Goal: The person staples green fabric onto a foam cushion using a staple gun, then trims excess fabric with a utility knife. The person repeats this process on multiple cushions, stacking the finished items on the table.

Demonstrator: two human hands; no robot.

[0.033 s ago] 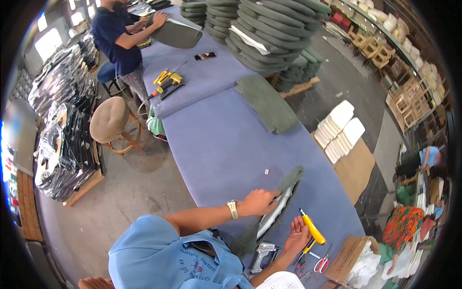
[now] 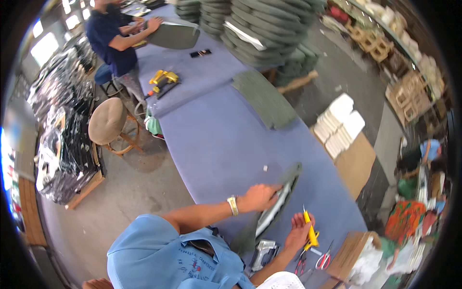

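A dark green cushion piece [image 2: 249, 232] lies tilted at the near edge of the table, its long opening showing a white inside. My left hand [image 2: 260, 197], with a watch at the wrist, is closed on the upper rim of that opening. My right hand [image 2: 299, 232] is to the right of the cushion, palm partly up and fingers curled round a yellow-handled tool [image 2: 309, 229] with a thin metal tip pointing away from me. A grey staple gun [image 2: 263, 255] lies beside my right forearm. Red-handled scissors [image 2: 323, 261] and red-handled pliers [image 2: 301, 265] are just beyond that hand.
A flat green cushion [image 2: 267, 100] lies farther up the blue table [image 2: 211, 130]. Tall stacks of green cushions [image 2: 269, 33] stand behind it. A co-worker [image 2: 113, 43] handles a panel at far left, near a yellow power tool [image 2: 163, 79]. A cardboard box [image 2: 353, 253] sits at right.
The yellow-handled tool has swung more upright in my right hand. My left hand stays on the cushion opening, slightly higher in view. The whole view has shifted a little.
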